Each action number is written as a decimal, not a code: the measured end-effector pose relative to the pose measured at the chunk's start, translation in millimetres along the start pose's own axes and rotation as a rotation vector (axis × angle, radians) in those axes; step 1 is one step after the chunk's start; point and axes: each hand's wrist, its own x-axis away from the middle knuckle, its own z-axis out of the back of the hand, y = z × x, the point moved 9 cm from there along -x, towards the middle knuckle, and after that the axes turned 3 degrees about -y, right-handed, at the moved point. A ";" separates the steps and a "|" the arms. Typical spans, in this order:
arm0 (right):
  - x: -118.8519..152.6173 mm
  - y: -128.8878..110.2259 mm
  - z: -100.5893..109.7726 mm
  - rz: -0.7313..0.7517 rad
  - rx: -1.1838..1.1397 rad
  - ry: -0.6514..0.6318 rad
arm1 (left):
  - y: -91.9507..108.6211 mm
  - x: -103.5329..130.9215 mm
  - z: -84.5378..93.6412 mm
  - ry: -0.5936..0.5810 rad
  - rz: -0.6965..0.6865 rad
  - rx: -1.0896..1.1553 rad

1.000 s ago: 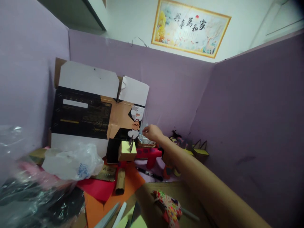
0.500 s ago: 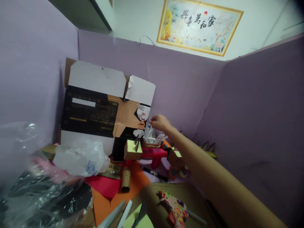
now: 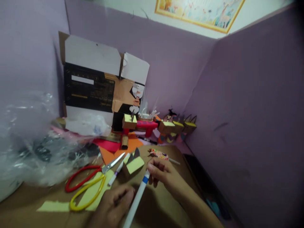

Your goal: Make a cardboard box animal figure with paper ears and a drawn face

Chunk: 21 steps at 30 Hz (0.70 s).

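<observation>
My right hand (image 3: 160,172) pinches one end of a white pen with a blue band (image 3: 139,196), which slants down toward the bottom edge. Close beside the pen, my left hand (image 3: 116,202) is loosely curled, its thumb against the fingers. I see nothing in it, and any contact with the pen is unclear. Scissors with red and yellow handles (image 3: 103,172) lie left of my hands. Next to their blades is a white and purple pen (image 3: 116,173). A small yellow-topped paper box with dark ear shapes (image 3: 135,165) sits beyond my hands. Behind my right hand lies a colourful patterned piece on a stick (image 3: 159,154).
Cardboard (image 3: 154,205) covers the work surface. Clear plastic wrapping (image 3: 47,155) heaps up at left, near yellow paper (image 3: 55,206). An unfolded carton (image 3: 90,88) leans on the back wall. A basket of white pens (image 3: 146,115), a red paper figure (image 3: 147,125) and several eared boxes (image 3: 167,126) stand behind.
My right hand has come back from the pen basket with the white pen. My left hand has entered the view. The camera has tilted down, showing the scissors whole.
</observation>
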 end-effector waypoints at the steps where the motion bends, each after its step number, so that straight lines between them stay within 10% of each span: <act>1: 8.0 19.1 -6.1 -0.043 -0.067 0.005 | -0.7 0.2 -2.8 0.013 -0.006 0.057; 11: 34.9 81.1 -62.8 -0.239 -0.452 -0.180 | 6.6 4.5 -26.7 -0.084 -0.069 0.026; 21: 58.3 73.8 -38.0 -0.345 0.085 -0.347 | 36.4 11.5 -7.6 -0.086 -0.450 -0.670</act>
